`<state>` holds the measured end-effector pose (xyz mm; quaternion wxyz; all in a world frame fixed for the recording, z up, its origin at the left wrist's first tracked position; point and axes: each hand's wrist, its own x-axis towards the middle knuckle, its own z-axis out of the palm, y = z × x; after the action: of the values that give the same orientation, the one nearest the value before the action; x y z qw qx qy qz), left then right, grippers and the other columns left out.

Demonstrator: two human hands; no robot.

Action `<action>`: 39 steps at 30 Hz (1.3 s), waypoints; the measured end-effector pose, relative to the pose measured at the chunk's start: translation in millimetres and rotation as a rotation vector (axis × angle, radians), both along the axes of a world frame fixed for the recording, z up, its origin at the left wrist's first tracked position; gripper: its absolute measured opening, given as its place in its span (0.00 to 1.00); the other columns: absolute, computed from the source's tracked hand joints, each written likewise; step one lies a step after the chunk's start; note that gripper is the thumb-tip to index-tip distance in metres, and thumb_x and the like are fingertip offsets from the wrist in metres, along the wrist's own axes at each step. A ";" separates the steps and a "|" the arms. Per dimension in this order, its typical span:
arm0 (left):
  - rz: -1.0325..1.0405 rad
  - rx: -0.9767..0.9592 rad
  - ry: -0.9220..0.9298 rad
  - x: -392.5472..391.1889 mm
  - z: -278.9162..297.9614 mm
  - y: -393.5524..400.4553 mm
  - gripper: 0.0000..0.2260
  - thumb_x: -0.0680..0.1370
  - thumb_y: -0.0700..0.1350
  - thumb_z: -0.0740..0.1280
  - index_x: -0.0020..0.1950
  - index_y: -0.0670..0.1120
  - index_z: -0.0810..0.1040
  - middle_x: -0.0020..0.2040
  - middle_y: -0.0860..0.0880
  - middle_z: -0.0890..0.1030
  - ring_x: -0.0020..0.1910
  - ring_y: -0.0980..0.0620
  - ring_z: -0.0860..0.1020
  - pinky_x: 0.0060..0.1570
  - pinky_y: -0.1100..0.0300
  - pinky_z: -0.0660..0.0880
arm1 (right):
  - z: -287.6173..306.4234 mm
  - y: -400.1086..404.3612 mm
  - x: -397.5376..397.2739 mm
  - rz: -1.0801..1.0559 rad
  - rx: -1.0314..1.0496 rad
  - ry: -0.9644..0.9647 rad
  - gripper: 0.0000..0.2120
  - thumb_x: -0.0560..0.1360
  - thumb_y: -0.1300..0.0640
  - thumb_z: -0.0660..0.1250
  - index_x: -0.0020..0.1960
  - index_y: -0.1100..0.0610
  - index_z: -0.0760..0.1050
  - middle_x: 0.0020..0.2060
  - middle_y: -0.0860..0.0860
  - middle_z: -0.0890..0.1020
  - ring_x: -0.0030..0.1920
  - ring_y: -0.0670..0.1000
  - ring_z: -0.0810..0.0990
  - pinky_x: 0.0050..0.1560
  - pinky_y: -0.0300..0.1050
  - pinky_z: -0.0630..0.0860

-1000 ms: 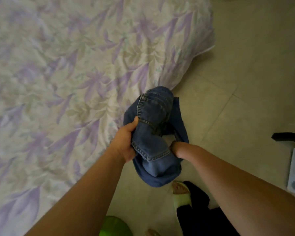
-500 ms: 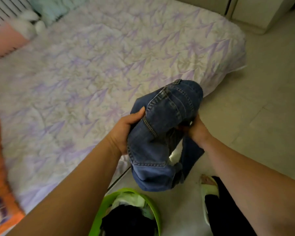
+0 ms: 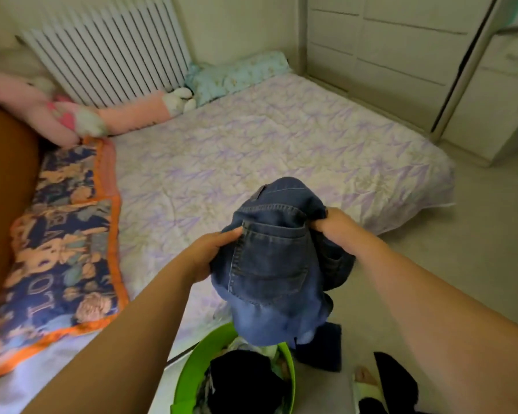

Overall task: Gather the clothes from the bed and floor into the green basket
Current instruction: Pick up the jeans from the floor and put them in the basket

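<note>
A bunched pair of blue jeans [image 3: 272,264] hangs in the air between both hands, its lower end just above the green basket [image 3: 192,369]. My left hand [image 3: 210,252] grips the jeans' left side, thumb on the back pocket seam. My right hand [image 3: 332,227] grips the right side near the waistband. The basket stands on the floor beside the bed [image 3: 251,150] and holds dark and light clothes [image 3: 240,380]. A dark blue part of the jeans [image 3: 323,348] trails down to the floor right of the basket.
A floral blue and orange pillow [image 3: 60,249] lies on the bed's left side, with pink plush toys [image 3: 57,115] and a teal pillow [image 3: 237,73] by the white headboard. White wardrobes [image 3: 401,55] stand behind. My slippered foot [image 3: 368,386] is on the floor at bottom right.
The view has tilted up from the floor to the whole bed. Both hands have lifted the jeans and carried them over the green basket, which has come further into view.
</note>
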<state>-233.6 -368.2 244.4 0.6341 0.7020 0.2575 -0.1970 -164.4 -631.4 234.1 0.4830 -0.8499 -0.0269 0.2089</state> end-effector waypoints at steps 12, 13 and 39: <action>0.005 -0.003 -0.038 -36.3 52.7 -21.3 0.19 0.71 0.50 0.75 0.57 0.41 0.81 0.55 0.42 0.84 0.56 0.41 0.81 0.62 0.46 0.75 | 94.3 55.1 -6.1 0.444 -0.200 -0.267 0.10 0.74 0.58 0.67 0.55 0.58 0.77 0.52 0.58 0.81 0.51 0.58 0.78 0.50 0.48 0.72; 0.035 0.014 -0.081 -33.8 60.2 -19.8 0.16 0.73 0.46 0.74 0.57 0.39 0.81 0.54 0.40 0.84 0.56 0.40 0.81 0.61 0.45 0.75 | 94.6 53.4 -3.4 0.430 -0.218 -0.291 0.10 0.74 0.58 0.67 0.54 0.59 0.76 0.52 0.59 0.81 0.51 0.59 0.78 0.49 0.49 0.72; 0.920 -0.621 -0.416 47.7 139.9 -84.8 0.17 0.77 0.50 0.65 0.59 0.39 0.80 0.47 0.42 0.82 0.42 0.43 0.79 0.54 0.49 0.78 | 3.9 2.2 36.4 0.545 0.389 0.660 0.46 0.61 0.42 0.79 0.70 0.61 0.68 0.62 0.57 0.80 0.61 0.56 0.79 0.57 0.52 0.78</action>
<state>-185.9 -453.1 384.3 0.8672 0.3237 0.3360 0.1739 -128.0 -629.2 237.9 0.5435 -0.5937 -0.1329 0.5784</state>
